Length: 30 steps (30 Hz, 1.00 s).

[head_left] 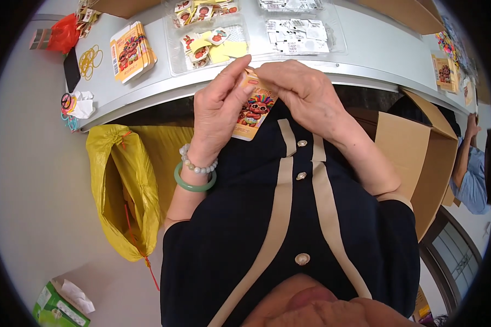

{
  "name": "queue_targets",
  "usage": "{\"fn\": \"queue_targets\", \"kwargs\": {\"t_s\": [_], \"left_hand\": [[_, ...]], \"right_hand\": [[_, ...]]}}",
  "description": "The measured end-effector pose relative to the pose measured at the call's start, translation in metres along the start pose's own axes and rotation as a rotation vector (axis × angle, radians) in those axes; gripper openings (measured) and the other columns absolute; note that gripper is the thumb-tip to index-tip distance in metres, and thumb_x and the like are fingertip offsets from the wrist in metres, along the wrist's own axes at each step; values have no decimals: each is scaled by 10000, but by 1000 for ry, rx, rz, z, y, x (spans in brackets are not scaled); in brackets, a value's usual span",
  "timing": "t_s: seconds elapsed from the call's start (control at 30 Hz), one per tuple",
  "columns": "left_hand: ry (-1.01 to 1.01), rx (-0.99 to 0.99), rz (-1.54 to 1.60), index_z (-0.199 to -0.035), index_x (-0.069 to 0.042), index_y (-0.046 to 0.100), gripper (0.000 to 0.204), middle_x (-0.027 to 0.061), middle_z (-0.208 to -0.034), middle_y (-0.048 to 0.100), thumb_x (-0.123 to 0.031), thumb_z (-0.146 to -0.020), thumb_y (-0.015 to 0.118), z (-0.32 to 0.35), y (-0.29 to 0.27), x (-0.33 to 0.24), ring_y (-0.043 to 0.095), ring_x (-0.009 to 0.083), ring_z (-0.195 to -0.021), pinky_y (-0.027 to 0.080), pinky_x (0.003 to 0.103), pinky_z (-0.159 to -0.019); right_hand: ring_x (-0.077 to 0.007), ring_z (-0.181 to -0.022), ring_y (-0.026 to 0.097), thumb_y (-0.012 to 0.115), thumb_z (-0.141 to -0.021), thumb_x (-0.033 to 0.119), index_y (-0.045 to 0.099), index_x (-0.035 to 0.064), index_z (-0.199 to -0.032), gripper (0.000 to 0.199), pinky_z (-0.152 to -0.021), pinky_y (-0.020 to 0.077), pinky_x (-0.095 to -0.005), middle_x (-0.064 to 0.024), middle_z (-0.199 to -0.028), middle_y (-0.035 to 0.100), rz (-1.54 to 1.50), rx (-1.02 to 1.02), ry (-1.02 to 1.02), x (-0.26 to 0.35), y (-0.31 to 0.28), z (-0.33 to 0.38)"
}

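Observation:
A flat orange card pouch (253,113) with a colourful cartoon figure on its front is held tilted in front of my chest, just off the table's near edge. My left hand (217,106) grips its left side, thumb across the front. Around its upper right edge my right hand (306,94) is closed, the fingers curled and partly hidden behind the knuckles. Past my hands stands a clear plastic tray (172,61) with cartoon stickers (200,48) and yellow paper pieces (226,52). Beside it another clear tray (341,43) contains white printed packets (297,37).
On the white table (106,101) lie a stack of orange card pouches (132,52), yellow rubber bands (90,61), a black phone (71,71) and crumpled tissue (83,104). A yellow sack (120,191) stands open at left, a cardboard box (403,152) at right. A person (471,180) is at far right.

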<state>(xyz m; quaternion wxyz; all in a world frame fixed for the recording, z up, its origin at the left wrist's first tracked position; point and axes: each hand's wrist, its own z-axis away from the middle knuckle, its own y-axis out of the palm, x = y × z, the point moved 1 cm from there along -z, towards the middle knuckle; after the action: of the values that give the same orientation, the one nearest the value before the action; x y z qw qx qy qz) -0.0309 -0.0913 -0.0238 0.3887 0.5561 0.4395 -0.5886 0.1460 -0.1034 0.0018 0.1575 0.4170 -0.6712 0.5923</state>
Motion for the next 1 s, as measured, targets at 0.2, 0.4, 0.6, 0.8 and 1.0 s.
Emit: {"fn": "queue_targets", "kwargs": {"t_s": [0.2, 0.4, 0.6, 0.8, 1.0], "left_hand": [[-21, 15, 469, -1282, 33, 464, 387, 82, -1064, 608, 7, -901, 526, 3, -3, -7, 566, 82, -932, 462, 205, -831], [-26, 87, 543, -1182, 28, 522, 292, 74, -1018, 613, 7, -892, 543, -6, -2, -4, 573, 87, -912, 472, 206, -811], [-83, 182, 740, -1098, 11, 520, 206, 93, -1083, 572, 10, -892, 528, -25, 8, -3, 576, 122, -945, 482, 249, -840], [-25, 82, 654, -1075, 15, 530, 197, 87, -1082, 570, 11, -879, 549, -32, 12, -4, 572, 120, -947, 480, 252, -847], [-157, 12, 716, -1020, 10, 557, 146, 92, -1040, 581, 24, -875, 550, -36, 7, -10, 588, 124, -904, 501, 248, -814]], "right_hand": [[-151, -985, 596, 543, -904, 72, 596, 31, -1164, 269, -849, 478, -254, -97, -1099, 633, -689, 78, 372, -7, 3, 11], [-158, -941, 617, 585, -879, 80, 613, 18, -1125, 255, -823, 490, -267, -106, -1045, 654, -243, 73, 118, 0, -12, 9], [-226, -924, 637, 598, -852, 55, 608, 4, -1111, 264, -807, 498, -300, -125, -1016, 654, -372, 57, 107, -11, -30, 1], [-207, -962, 626, 599, -834, 26, 616, 4, -1089, 257, -833, 487, -292, -124, -1028, 650, -335, 116, 24, -20, -33, -16], [-267, -1044, 586, 604, -782, -22, 610, 37, -1106, 329, -882, 473, -330, -131, -1096, 620, -301, 106, -38, -27, -31, -22]]}}
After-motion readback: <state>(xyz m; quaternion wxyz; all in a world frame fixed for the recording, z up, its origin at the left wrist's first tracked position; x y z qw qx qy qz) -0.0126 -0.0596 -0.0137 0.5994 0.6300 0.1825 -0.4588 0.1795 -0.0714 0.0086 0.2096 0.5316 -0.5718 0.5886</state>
